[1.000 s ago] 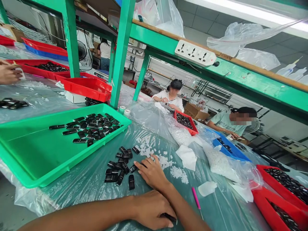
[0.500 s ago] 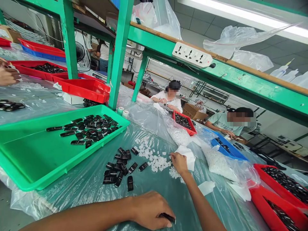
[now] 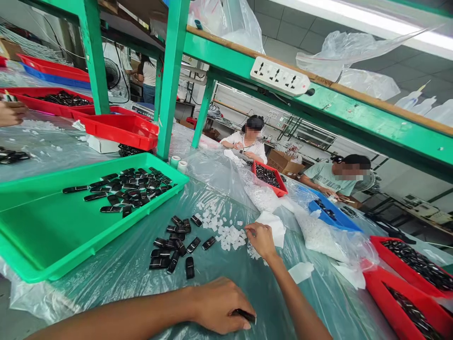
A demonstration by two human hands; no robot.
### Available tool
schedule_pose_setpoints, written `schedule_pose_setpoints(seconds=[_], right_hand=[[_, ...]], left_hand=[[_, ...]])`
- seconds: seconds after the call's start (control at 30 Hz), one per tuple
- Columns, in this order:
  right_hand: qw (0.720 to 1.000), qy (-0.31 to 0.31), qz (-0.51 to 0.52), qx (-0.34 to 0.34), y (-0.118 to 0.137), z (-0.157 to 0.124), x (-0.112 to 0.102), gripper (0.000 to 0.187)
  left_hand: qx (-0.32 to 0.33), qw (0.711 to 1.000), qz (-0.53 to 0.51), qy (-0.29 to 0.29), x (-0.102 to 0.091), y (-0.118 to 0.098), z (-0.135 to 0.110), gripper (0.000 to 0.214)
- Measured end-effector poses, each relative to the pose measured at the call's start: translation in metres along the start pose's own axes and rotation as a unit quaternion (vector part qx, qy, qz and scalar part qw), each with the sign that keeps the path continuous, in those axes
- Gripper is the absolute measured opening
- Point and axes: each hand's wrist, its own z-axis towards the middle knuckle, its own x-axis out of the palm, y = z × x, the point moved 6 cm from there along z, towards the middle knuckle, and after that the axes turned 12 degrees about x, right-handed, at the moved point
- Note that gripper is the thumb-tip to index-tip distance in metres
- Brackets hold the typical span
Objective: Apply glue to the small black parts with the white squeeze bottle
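My left hand (image 3: pixel 222 307) is closed around a small, glossy black plastic piece (image 3: pixel 245 315), low over the plastic-covered table. My right hand (image 3: pixel 261 240) reaches forward with thumb and forefinger pinched together at the right edge of a scatter of small white pieces (image 3: pixel 231 237); whatever is between the fingertips is too small to make out. Left of the white bits lies a loose heap of similar black pieces (image 3: pixel 173 243). More black pieces (image 3: pixel 132 186) rest in the far end of a large green tray (image 3: pixel 83 252).
A white sheet (image 3: pixel 274 227) and a bag of white bits (image 3: pixel 318 241) lie beyond my right hand. Red bins (image 3: pixel 389 302) of black parts stand at right, a blue tray (image 3: pixel 339 222) behind. A green shelf frame (image 3: pixel 173 80) rises ahead. Co-workers sit across the table; another person's hand (image 3: pixel 12 114) shows at left.
My right hand has shifted slightly left towards the white pieces, its fingers still pinched. My left hand keeps hold of the black piece. The whole view has moved a little.
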Motion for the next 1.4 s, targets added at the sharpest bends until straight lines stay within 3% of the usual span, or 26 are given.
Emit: schedule_pose_setpoints(seconds=[0.23, 0.43, 0.6, 0.9, 1.2, 1.4], right_hand=[[0.998, 0.001, 0.045, -0.032, 0.009, -0.02, -0.01, 0.014], [0.997, -0.041, 0.069, 0.004, -0.003, -0.047, -0.026, 0.021], [0.997, -0.066, 0.041, 0.029, -0.004, -0.069, -0.021, 0.016], [0.994, -0.091, 0.017, 0.057, 0.003, -0.071, -0.019, 0.016], [0.991, -0.099, 0.039, 0.084, -0.013, -0.08, -0.024, 0.018], [0.994, -0.086, 0.039, 0.054, -0.006, -0.079, -0.024, 0.017]], left_hand=[[-0.003, 1.0, -0.005, -0.016, 0.003, 0.004, -0.001, 0.023], [-0.06, 0.991, -0.096, -0.07, -0.003, 0.01, -0.001, 0.027], [-0.133, 0.961, -0.205, -0.128, -0.005, 0.021, -0.001, 0.03], [-0.173, 0.885, -0.398, -0.171, 0.0, 0.03, 0.0, 0.039], [-0.185, 0.88, -0.408, -0.156, 0.005, 0.03, -0.001, 0.038], [-0.199, 0.875, -0.405, -0.173, 0.004, 0.035, -0.002, 0.039]])
